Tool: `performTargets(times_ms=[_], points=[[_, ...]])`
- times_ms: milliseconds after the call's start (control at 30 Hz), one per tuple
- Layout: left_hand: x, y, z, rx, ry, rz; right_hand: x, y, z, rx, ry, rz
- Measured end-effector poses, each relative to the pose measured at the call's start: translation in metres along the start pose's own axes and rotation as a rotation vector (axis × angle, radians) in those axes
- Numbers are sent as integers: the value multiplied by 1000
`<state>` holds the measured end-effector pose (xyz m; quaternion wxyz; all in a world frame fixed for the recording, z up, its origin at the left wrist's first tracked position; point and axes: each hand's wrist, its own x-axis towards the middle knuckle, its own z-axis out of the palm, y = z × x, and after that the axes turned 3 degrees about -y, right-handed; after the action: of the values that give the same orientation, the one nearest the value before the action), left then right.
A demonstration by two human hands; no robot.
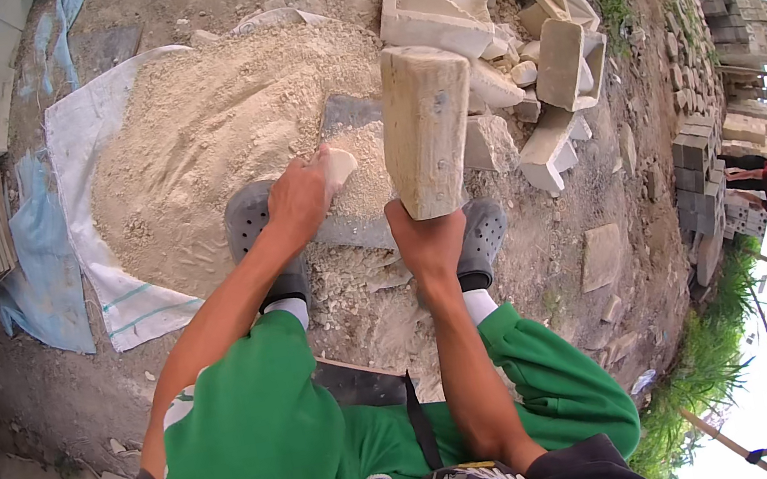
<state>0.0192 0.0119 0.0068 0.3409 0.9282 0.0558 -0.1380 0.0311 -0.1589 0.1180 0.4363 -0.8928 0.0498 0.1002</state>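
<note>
Beige and worn, like old wood or stone, is the long block (pixel 430 125) that the right hand (pixel 431 237) holds. The fingers close at its near end; whether there is a handle inside the grip, I cannot tell. The block is tilted up above the ground, just right of a dark flat plate (pixel 352 110), whose middle is covered by pale crumbs (pixel 360 157).

The left hand (pixel 300 198) has its fingers narrow around a pale chunk (pixel 342 166), above this plate. In my judgement, the chunk should rest flat on the plate, with the fingertips on its far edge from the block, so that the heavy block cannot pinch them. A firm wrist and short, straight movement of the block would serve better than a wide one, and the crumbs should be directed toward the heap.

This powdery heap (pixel 211 116) lies on a white sheet (pixel 78 138), ahead and to the left. Two grey clogs (pixel 249 226) stand at both sides of the plate, so the feet also ask for care. Further out, broken pale hollow pieces (pixel 433 3) are piled on the right, and a blue sheet (pixel 47 270) lies on the left.
</note>
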Motion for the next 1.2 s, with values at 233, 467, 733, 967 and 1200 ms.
performTargets(times_ms=[233, 467, 733, 967, 1200], points=[[6, 0, -5, 13, -14, 15, -5, 62, 45, -79, 1, 29], [-1, 10, -8, 37, -26, -74, -1, -12, -8, 140, 38, -5], [5, 2, -5, 29, -83, -99, -2, 60, 27, -113, -31, 200], [1, 3, -4, -11, -5, -69, 2, -10, -9, 205, 59, -53], [3, 9, -11, 16, -33, -55, -21, 59, 34, -323, -174, 393]])
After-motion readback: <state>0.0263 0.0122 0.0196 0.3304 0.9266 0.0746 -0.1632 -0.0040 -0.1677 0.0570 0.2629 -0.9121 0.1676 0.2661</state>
